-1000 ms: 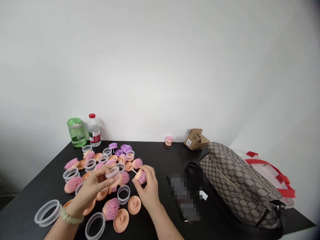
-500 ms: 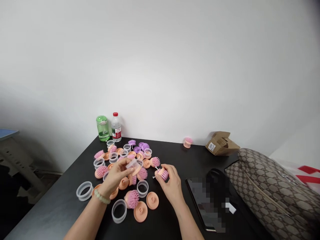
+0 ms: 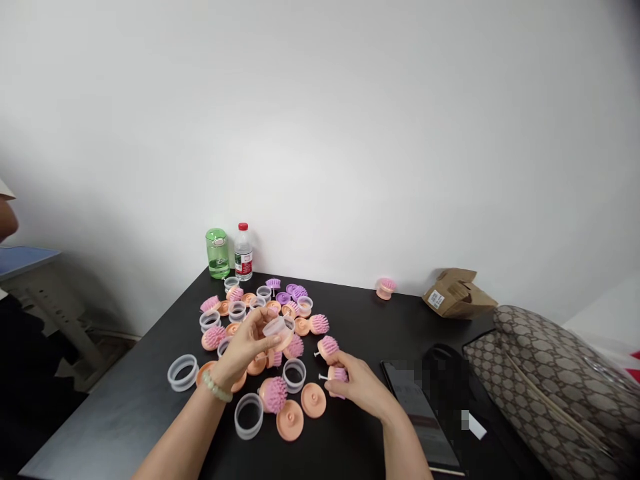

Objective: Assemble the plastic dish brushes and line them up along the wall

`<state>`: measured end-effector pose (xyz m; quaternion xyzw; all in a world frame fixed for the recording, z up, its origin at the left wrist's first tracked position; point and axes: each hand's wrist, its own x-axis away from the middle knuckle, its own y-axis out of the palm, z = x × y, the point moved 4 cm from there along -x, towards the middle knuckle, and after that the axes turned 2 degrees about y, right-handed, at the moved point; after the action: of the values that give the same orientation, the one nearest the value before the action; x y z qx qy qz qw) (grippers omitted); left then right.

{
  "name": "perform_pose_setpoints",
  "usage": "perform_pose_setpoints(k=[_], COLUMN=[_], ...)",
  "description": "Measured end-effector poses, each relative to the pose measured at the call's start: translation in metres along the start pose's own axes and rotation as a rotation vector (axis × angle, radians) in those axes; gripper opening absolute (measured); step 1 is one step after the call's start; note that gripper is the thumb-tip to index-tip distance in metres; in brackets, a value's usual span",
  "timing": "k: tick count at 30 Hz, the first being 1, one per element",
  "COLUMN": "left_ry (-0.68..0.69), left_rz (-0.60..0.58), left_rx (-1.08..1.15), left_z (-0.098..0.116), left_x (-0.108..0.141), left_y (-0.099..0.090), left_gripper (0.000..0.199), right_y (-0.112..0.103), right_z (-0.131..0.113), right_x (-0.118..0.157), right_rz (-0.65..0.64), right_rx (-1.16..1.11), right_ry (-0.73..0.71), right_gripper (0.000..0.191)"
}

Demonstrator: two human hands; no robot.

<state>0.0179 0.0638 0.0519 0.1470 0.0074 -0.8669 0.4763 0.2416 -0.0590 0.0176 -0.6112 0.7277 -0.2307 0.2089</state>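
Note:
My left hand [image 3: 245,350] grips a clear plastic ring [image 3: 278,327] seated on a peach disc, above the middle of a heap of parts. My right hand [image 3: 360,387] holds a pink-bristled brush head [image 3: 339,375] with a thin white pin sticking out to the left. Just above that hand, a second brush head [image 3: 327,347] with a pin rests on the table, apart from my fingers. Around both hands lie several clear rings [image 3: 249,416], peach discs [image 3: 290,420] and pink brush heads [image 3: 273,394].
The black table [image 3: 125,427] holds purple brush heads [image 3: 295,292], a green bottle [image 3: 217,253], a water bottle [image 3: 243,253], a lone brush [image 3: 385,288], a cardboard box [image 3: 457,295], a blurred tablet [image 3: 420,407] and a patterned handbag [image 3: 550,380]. A person's shoulder [image 3: 6,223] shows far left.
The view has turned left, so the table shifts right in the picture. My right hand has moved down and right, holding a brush head, and another brush head with a pin now rests above it.

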Motion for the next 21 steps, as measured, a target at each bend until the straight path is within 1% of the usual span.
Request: perform_pose_setpoints(k=[3, 6, 9, 10, 12, 14, 16, 19, 21], left_ry=[-0.023, -0.035, -0.054, -0.059, -0.068, -0.073, -0.072, -0.066, -0.043], left_rz=[-0.021, -0.031, -0.025, -0.024, -0.022, -0.016, -0.008, -0.02, -0.041], left_rx=[0.015, 0.012, -0.023, -0.032, -0.037, -0.031, -0.029, -0.037, -0.028], left_z=[0.002, 0.004, 0.004, 0.004, 0.004, 0.003, 0.001, -0.003, -0.006], left_x=[0.001, 0.002, 0.002, 0.002, 0.003, 0.003, 0.002, 0.0, -0.002], left_y=[0.004, 0.008, 0.009, 0.009, 0.009, 0.008, 0.006, 0.004, 0.004], left_gripper=[0.042, 0.042, 0.041, 0.041, 0.042, 0.042, 0.042, 0.044, 0.049], right_y=[0.006, 0.018, 0.027, 0.028, 0.027, 0.022, 0.016, 0.011, 0.009], right_z=[0.008, 0.015, 0.02, 0.021, 0.019, 0.016, 0.014, 0.013, 0.013], right_x=[-0.006, -0.016, -0.026, -0.029, -0.032, -0.031, -0.027, -0.022, -0.02], right_rz=[0.114, 0.175, 0.221, 0.233, 0.247, 0.248, 0.253, 0.266, 0.283], right_rx=[0.049, 0.054, 0.069, 0.075, 0.086, 0.089, 0.087, 0.085, 0.083], right_ry=[-0.048, -0.109, -0.12, -0.118, -0.119, -0.128, -0.141, -0.154, -0.16], right_gripper=[0.035, 0.053, 0.062, 0.062, 0.057, 0.049, 0.045, 0.051, 0.055])
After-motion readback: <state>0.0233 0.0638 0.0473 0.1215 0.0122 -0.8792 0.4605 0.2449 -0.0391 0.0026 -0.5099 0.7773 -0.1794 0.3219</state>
